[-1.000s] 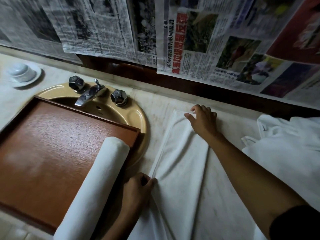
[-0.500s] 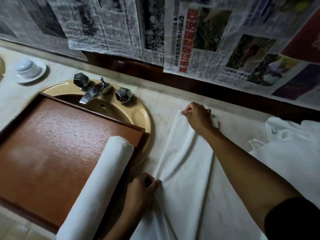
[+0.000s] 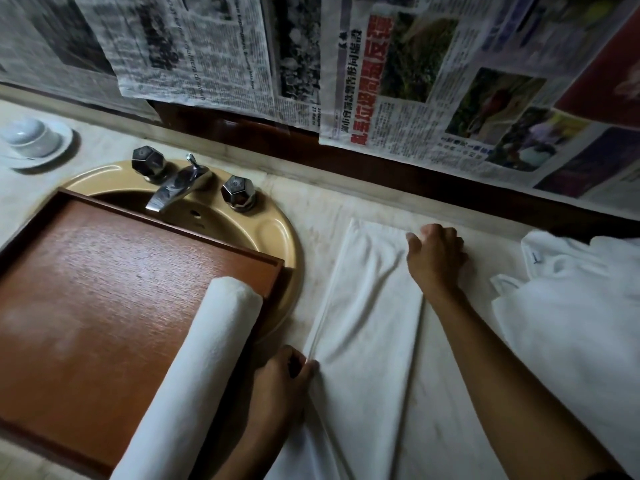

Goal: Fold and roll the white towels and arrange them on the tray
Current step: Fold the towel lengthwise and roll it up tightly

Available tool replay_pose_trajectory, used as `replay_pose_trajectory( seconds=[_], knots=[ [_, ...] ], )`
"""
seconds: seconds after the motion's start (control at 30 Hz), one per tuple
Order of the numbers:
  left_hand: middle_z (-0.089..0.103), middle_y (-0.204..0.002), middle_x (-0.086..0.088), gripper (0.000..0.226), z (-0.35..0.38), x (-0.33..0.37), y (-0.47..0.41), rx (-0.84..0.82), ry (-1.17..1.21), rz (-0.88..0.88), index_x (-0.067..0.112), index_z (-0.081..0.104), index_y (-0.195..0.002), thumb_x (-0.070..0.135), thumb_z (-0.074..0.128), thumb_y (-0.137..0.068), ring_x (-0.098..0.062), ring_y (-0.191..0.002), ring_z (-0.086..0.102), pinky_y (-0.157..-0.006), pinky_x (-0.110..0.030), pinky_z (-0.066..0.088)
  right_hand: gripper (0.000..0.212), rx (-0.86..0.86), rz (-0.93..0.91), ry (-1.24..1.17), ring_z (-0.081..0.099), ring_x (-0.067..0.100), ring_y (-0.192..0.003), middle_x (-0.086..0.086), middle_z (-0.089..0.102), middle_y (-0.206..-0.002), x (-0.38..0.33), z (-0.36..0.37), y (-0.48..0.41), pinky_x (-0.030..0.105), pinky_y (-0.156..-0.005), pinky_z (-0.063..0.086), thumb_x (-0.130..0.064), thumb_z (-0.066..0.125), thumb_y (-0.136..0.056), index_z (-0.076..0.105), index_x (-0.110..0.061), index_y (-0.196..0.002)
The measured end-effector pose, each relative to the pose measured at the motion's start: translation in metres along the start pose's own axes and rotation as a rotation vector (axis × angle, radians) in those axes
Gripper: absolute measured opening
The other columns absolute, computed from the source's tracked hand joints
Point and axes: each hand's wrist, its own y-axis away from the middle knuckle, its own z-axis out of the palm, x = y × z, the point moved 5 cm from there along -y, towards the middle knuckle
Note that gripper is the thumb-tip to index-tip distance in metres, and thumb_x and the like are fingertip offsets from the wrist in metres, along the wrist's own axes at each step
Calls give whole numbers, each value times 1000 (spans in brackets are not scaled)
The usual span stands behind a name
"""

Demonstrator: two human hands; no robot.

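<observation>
Pale marble counter (image 3: 311,209), stained & veined, runs along the back wall w/ a dark wood strip (image 3: 398,168) above its upstand. The wall above that is papered w/ newspaper sheets (image 3: 398,81): b&w pages on the left, colour ones w/ red Chinese headlines on the right. Mustard-yellow sink (image 3: 277,233) is set in the counter, chrome faucet (image 3: 173,194) btw two faceted knobs. A wooden tray (image 3: 104,289) sits across the sink, covering most of the bowl. One rolled towel (image 3: 194,368) lies along the tray's right side, near end sticking past the front rim. Just right of the sink, a flat towel (image 3: 367,323) is folded into a long strip on the counter, running from the wall side toward the person. Left hand (image 3: 280,379) pinches its left folded edge at the near end. Right hand (image 3: 434,258) has fingers curled on the far right corner, gripping it. Loose heap of white towels (image 3: 571,306) lies further right. Far left: white cup (image 3: 31,140) on a saucer.
</observation>
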Motion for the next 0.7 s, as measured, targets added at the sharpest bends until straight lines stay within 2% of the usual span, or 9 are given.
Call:
replay_pose_trajectory(
  seconds=[0.07,0.17,0.27,0.37,0.4,0.47,0.53,0.63,0.7],
  knots=[
    [67,-64,4,24,1,-1,-1,-1,-3,2,20,63,-74,33,79,-87,1,-64,62,-53,-14,42,23,-68,-1,-82,56,38,-111,14,61,-117,11,3,-8,48,-97,43,-36,66,-97,63,-16,-108],
    [66,-63,3,24,1,-2,-1,-4,4,4,20,63,-74,32,80,-86,1,-63,62,-53,-15,42,24,5,-51,-244,59,38,-100,11,63,-99,15,-1,-11,47,-87,47,-32,75,-92,59,-16,-96],
    [66,-65,4,24,2,-3,0,-2,4,-4,18,63,-75,32,79,-87,1,-65,61,-56,-18,43,29,129,-175,-183,57,36,-101,9,62,-107,1,-8,10,47,-85,46,-40,76,-89,63,-20,-104],
    [66,-64,2,24,2,-3,0,-16,-5,5,18,63,-76,33,78,-88,-1,-62,61,-54,-19,42,37,50,-541,-163,59,32,-118,6,65,-127,-38,5,60,45,-99,47,-45,67,-93,69,-22,-122],
    [67,-65,2,24,3,-2,-2,-28,5,3,19,63,-77,33,77,-89,-2,-60,61,-52,-19,42,45,-32,-642,-88,53,31,-131,7,60,-141,-47,15,79,48,-108,42,-50,58,-96,66,-24,-132],
    [67,-68,3,22,4,-3,-3,-61,14,-25,19,64,-80,34,75,-92,-5,-58,61,-50,-18,41,57,-190,-723,108,24,26,-155,0,32,-166,-50,35,106,56,-121,23,-59,34,-103,42,-35,-154],
    [65,-67,4,26,7,-8,-4,-118,151,-169,14,63,-80,34,73,-94,-11,-55,58,-51,-24,42,61,-250,-709,204,2,22,-159,-8,9,-172,-44,44,109,59,-124,11,-63,19,-104,19,-41,-161],
    [61,-65,-10,30,14,-7,5,-277,457,-334,7,64,-80,32,74,-93,-22,-55,54,-51,-26,40,62,-258,-693,238,-4,24,-159,-8,3,-173,-43,43,102,62,-123,10,-65,16,-104,13,-43,-162],
    [65,-66,-1,25,10,-8,5,-215,335,-213,16,61,-78,32,75,-91,-17,-56,56,-51,-24,40,62,-258,-681,256,-2,25,-159,-7,3,-173,-44,44,102,62,-123,10,-65,18,-104,13,-44,-162]
  ],
)
